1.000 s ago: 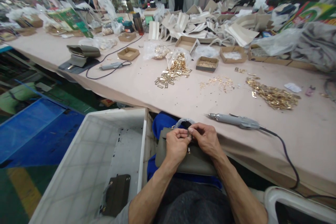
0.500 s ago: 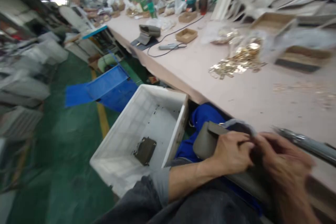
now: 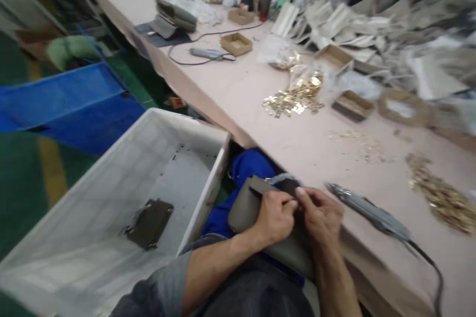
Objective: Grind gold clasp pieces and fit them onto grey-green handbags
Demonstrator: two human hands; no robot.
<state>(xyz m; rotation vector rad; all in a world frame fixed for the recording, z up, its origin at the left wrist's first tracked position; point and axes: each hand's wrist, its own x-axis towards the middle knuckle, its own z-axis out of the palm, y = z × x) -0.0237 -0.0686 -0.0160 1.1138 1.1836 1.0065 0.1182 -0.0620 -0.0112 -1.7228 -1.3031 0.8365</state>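
A grey-olive bag (image 3: 241,208) with a curved flap lies on my lap, over blue cloth (image 3: 250,164). My left hand (image 3: 277,215) is closed on the bag's upper edge, its thumb and fingers pinched together. Close beside it, my right hand (image 3: 323,213) pinches the same edge, fingertips nearly meeting the left ones. A strip of clear film shows along the bag's edge just behind the hands. Whatever small part may sit between the fingertips is hidden. On the table to the right of my hands lies a grey electric screwdriver (image 3: 372,210) with a black cord.
A white plastic crate (image 3: 208,193) stands at my left with a dark flat piece (image 3: 150,223) inside. Gold metal pieces (image 3: 295,96) and another gold pile (image 3: 442,193) lie on the table (image 3: 238,94). Small cardboard boxes (image 3: 236,43) and a second screwdriver (image 3: 210,53) are farther back.
The view has swung to the right and down, bringing the whole screwdriver and the second gold pile into sight. Both hands stay at the bag's edge.
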